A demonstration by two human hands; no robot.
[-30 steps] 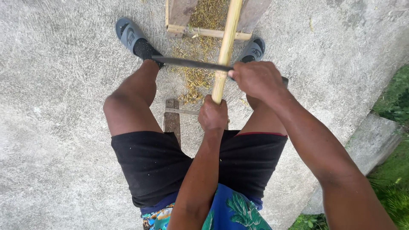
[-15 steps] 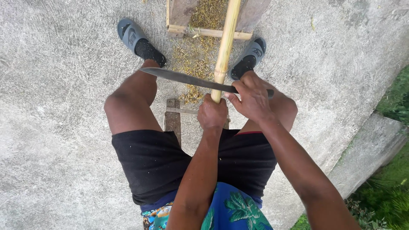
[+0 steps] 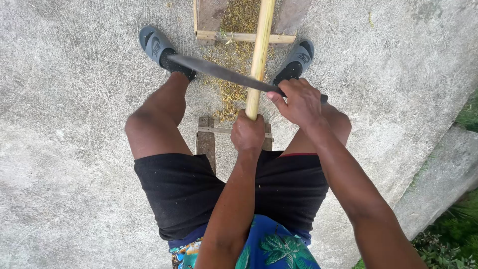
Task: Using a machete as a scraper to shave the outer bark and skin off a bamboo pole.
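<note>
The bamboo pole (image 3: 259, 55) runs from 6 to 12 o'clock; the left hand (image 3: 247, 133) has its fingers wrapped tight round its near end. The right hand (image 3: 298, 102) clasps the long knife (image 3: 219, 72), whose blade crosses the pole toward 10 o'clock.

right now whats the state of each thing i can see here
left hand: fist closed round the pole's near end
right hand: fingers wrapped on the knife handle
bamboo pole: gripped, running away between the feet
long knife: held, blade laid across the pole
shavings: scattered loose on the concrete
grey slides: worn on both feet
</note>
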